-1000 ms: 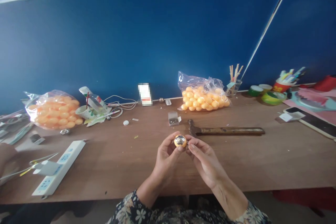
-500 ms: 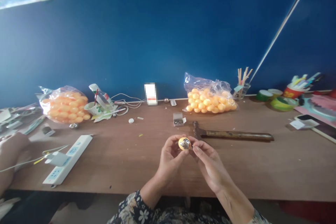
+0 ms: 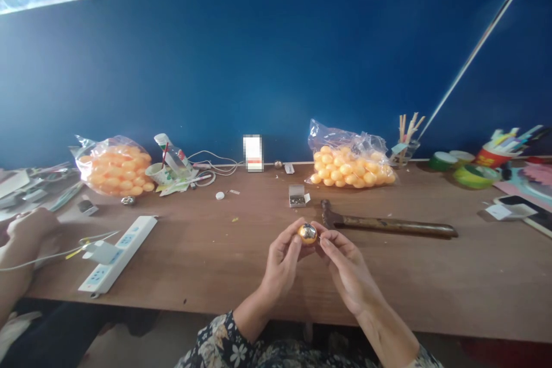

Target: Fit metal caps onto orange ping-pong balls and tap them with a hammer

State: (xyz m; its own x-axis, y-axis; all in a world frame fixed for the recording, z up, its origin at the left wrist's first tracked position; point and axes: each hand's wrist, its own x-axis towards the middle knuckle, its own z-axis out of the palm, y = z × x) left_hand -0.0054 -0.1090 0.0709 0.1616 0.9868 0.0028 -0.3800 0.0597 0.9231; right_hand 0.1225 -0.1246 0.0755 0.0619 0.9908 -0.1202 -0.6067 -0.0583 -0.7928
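"What is biggest around the fingers?"

"One smooth blue panel [image 3: 207,69], upright beyond them, then one brown table [image 3: 207,276] with faint wood grain under them."

"And on it?"

"Two crinkled clear bags, too full of orange balls to count: the left bag [image 3: 114,169] far to the fingers' left, the right bag [image 3: 351,167] beyond and slightly right. One hammer [image 3: 392,225], worn wooden handle, lies just beyond the right fingers, blocking the way straight ahead there. One long white power strip [image 3: 118,256] slants well to their left, and another person's hand [image 3: 32,233] is past it."

"Smaller things?"

"One dark-faced phone [image 3: 528,213] far right, three round tape rolls [image 3: 475,176] beyond to the right, and one open little box [image 3: 297,198] just beyond the fingers, with small shiny bits inside."

"What about the fingers themselves?"

"The left hand [image 3: 280,259] holds one ball [image 3: 307,233] between thumb and fingers, round and orange with a mirror-like silvery patch. The right hand [image 3: 348,270] is pinched narrow at its right side, on a thin shiny piece [image 3: 319,237]; I can't tell whether that touches the ball."
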